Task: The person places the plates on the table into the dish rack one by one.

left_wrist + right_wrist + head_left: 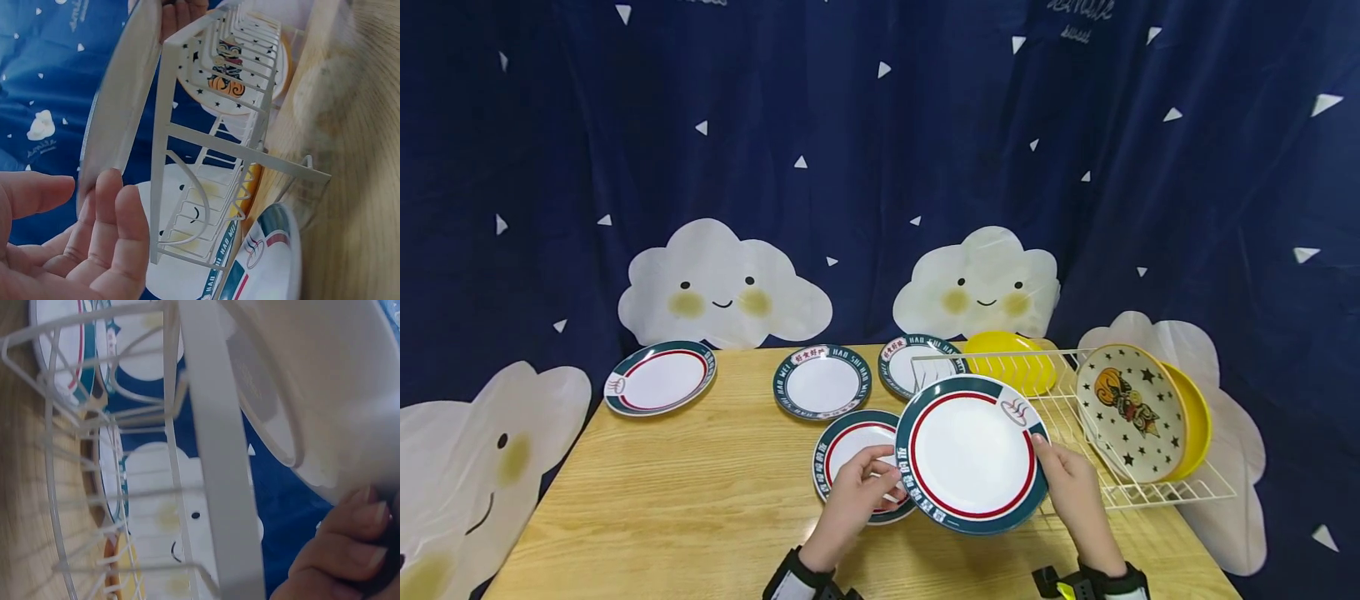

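A white plate (973, 454) with a teal rim and red ring is raised off the table, tilted toward the head camera. My right hand (1070, 479) pinches its right rim, thumb on the face and fingers on the underside (337, 381). At the opposite rim is my left hand (856, 492); in the left wrist view its fingertips (109, 178) meet the plate's edge while the thumb stands apart. A similar plate (838, 446) lies on the table, partly hidden behind the left hand and raised plate. The white wire rack (1123, 500) stands just right of and behind the raised plate.
In the rack, a star-patterned plate (1123, 408) leans before a yellow one (1197, 421). Teal-rimmed plates lie at the back left (662, 379), back middle (822, 383) and behind the rack (917, 358), near another yellow plate (1000, 343). A blue curtain (850, 167) hangs behind the wooden table (662, 500).
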Action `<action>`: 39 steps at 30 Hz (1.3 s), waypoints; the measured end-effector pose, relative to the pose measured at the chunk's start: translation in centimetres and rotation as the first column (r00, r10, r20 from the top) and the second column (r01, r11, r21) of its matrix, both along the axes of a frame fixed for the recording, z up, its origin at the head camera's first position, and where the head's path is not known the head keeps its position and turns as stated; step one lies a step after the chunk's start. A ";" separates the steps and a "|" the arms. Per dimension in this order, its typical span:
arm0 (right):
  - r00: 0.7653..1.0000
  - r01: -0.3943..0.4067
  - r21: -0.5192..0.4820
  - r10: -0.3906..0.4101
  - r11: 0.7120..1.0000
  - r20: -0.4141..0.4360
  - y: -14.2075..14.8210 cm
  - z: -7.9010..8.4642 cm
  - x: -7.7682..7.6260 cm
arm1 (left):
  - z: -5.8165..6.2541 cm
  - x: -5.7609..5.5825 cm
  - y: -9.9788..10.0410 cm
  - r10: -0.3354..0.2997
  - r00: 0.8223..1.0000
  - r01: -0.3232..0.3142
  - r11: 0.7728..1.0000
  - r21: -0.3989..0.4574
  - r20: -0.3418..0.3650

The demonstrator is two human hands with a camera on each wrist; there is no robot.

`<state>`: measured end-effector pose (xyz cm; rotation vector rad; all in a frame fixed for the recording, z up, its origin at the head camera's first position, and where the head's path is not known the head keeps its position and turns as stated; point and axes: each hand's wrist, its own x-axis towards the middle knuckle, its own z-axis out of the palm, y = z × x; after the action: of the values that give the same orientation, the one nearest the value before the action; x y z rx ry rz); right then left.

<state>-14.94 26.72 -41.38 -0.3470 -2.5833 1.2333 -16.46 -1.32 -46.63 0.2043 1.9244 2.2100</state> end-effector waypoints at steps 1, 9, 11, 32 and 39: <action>1.000 0.016 0.001 -0.016 1.000 -0.012 0.2 0.0 0.0 | -0.1 0.0 0.0 -0.005 1.000 0.005 1.000 0.001 0.007; 0.980 0.178 0.013 -0.176 0.984 -0.089 3.4 -0.2 0.0 | -0.9 -0.2 0.8 -0.024 1.000 0.024 1.000 -0.005 -0.007; 0.971 0.222 0.020 -0.219 0.975 -0.098 4.3 -0.2 0.0 | -1.2 -0.3 1.2 -0.029 0.999 0.029 1.000 -0.010 -0.017; 0.856 0.442 0.251 -0.321 0.861 -0.405 10.8 0.4 0.1 | -2.7 -2.2 6.0 -0.066 0.994 0.049 0.981 -0.187 -0.086; 0.811 0.459 0.391 -0.198 0.798 -0.550 12.1 0.8 -0.7 | -2.4 -2.3 5.8 -0.072 0.994 0.053 0.976 -0.210 -0.082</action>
<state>-15.61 38.79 -40.54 -0.3199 -2.1558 0.3998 -18.76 4.52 -49.07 0.3308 2.1475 1.9737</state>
